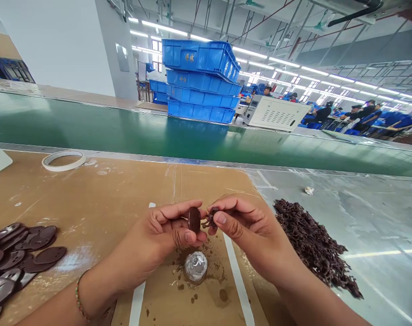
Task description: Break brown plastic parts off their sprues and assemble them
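Note:
Near the middle of the view, my left hand (168, 231) grips a dark brown oval disc (194, 220) between thumb and fingers. Just right of it, my right hand (241, 222) pinches a small dark brown branching piece (210, 218), held close to the disc. Whether the two parts touch is hard to tell. Below both hands a small clear glass container (195, 266) stands on the brown work surface (124, 181), with dark spots around it. Several brown oval discs (49, 255) lie piled at the left. A heap of dark branching pieces (310, 240) lies at the right.
A tape roll (63, 160) lies at the back left of the table. Beyond the table edge runs a green conveyor belt (124, 131). Behind it stand stacked blue crates (202, 86) and a pale metal box (277, 113). Several people sit at far tables on the right.

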`<state>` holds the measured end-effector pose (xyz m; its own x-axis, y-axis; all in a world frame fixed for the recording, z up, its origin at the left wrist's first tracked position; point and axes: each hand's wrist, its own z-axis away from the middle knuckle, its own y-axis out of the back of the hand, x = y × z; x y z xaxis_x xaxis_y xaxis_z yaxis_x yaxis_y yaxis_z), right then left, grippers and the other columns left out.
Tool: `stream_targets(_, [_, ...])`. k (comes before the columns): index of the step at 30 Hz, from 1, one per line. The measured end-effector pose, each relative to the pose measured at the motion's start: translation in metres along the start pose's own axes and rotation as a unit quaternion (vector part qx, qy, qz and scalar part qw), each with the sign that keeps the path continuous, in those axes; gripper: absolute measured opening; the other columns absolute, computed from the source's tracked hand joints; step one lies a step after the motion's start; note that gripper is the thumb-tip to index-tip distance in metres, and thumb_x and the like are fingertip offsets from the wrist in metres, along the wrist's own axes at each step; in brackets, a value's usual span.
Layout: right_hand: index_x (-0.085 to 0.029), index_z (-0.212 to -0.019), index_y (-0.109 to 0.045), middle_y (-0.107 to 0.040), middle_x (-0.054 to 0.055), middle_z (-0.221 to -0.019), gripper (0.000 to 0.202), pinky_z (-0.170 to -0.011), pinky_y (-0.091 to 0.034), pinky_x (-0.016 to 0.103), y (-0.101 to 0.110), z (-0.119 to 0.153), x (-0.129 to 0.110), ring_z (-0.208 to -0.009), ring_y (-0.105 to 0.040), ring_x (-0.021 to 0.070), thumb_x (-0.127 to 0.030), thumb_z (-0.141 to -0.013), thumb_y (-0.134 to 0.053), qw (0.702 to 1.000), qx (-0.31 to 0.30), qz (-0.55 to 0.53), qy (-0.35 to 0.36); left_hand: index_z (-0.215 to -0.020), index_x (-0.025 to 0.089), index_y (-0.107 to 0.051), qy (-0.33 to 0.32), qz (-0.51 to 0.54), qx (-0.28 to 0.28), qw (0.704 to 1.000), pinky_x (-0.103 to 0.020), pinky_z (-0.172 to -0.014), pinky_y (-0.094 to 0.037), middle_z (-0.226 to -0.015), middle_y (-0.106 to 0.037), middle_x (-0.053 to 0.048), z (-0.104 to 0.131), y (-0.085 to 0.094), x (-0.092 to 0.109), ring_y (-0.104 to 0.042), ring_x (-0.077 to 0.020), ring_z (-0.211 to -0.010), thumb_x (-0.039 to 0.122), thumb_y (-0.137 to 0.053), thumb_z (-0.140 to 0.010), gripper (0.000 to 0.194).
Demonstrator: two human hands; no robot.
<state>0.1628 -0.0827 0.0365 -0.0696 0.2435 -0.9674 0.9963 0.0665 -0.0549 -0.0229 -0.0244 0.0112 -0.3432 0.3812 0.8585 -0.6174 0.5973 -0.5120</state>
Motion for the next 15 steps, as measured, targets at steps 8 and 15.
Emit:
stream_targets(8, [-0.025,-0.091,-0.074,-0.07,-0.003,-0.083,0.007,-0.072,-0.055,0.015,-0.0024,-0.0014,0.0007,-0.074,-0.065,0.0058,-0.02,-0.089,-0.069,1.0,-0.019,0.004,0.01,-0.103,0.028,-0.077,0.003,0.027,-0.01,1.0,-0.015,-0.079,-0.055,-0.094,-0.078,0.0,0.0002,-0.0049,0.0021,-0.072,-0.01,-0.082,0.007,-0.078,-0.075,0.035])
stream_targets(15, [-0.026,-0.095,-0.071,-0.069,-0.002,-0.086,0.01,-0.075,-0.055,0.02,-0.002,0.0004,0.0027,-0.08,-0.066,0.0089,-0.019,-0.092,-0.064,0.994,-0.029,0.098,0.047,-0.107,0.027,-0.076,-0.004,-0.01,0.006,1.0,-0.019,-0.081,-0.054,-0.096,-0.076,-0.001,-0.0011,-0.001,-0.0028,-0.07,-0.0121,-0.085,0.014,-0.081,-0.073,0.036])
